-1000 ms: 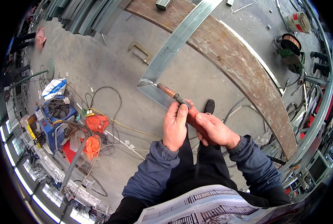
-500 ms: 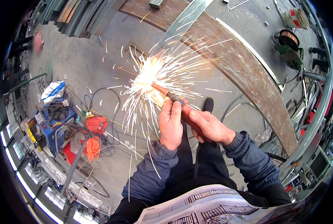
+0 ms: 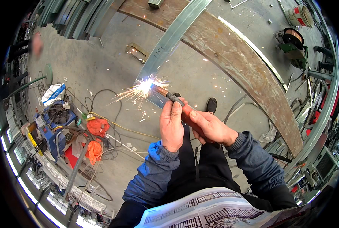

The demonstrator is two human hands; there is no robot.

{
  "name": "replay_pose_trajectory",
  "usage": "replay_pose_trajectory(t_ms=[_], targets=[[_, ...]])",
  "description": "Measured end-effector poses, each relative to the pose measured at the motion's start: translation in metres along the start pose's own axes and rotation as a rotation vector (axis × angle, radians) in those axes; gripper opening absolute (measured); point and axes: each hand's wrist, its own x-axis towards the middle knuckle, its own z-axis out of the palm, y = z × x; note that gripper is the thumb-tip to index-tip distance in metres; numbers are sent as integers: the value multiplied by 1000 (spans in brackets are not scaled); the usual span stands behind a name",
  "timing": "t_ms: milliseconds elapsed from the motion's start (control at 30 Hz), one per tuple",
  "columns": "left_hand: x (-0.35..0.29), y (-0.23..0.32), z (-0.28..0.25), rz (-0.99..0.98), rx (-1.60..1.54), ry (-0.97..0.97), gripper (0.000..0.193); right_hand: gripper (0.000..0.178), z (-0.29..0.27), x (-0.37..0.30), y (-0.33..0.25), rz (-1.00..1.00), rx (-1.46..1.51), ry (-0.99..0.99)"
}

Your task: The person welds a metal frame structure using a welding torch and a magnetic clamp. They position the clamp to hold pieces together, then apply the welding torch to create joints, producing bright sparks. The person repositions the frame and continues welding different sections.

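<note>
A welding torch (image 3: 187, 113) with a red handle, dark neck and copper-coloured nozzle points up and to the left. My left hand (image 3: 172, 127) is closed round its front part, the thumb on top. Farther back, my right hand (image 3: 216, 128) wraps the red handle. At the nozzle's tip a bright arc (image 3: 150, 83) throws short sparks at the near end of a grey galvanized steel tube (image 3: 169, 41). The glare hides the exact spot where the nozzle meets the metal. Left of the tube, a C-clamp (image 3: 137, 52) shows.
A wide rusty steel plate (image 3: 230, 49) curves beneath the tube toward the right. Stacked steel tubes (image 3: 76, 17) fill the upper left. A blue machine (image 3: 51, 129), orange bags (image 3: 97, 127) and cables lie left. A wire spool (image 3: 293, 38) and a bucket (image 3: 302, 16) stand far right.
The large burst of sparks has shrunk to a small arc, and the tube's end and the clamp show more clearly. Both hands keep their hold on the torch, nearly in place.
</note>
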Motion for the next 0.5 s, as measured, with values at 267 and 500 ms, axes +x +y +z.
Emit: replay_pose_trajectory(t_ms=[267,500], targets=[[-1,1,3,-34,-7,30,33,82,-5,0,0,28,5,-20],[-1,0,1,-26,37,-11,33,79,-9,0,6,7,29,-45]])
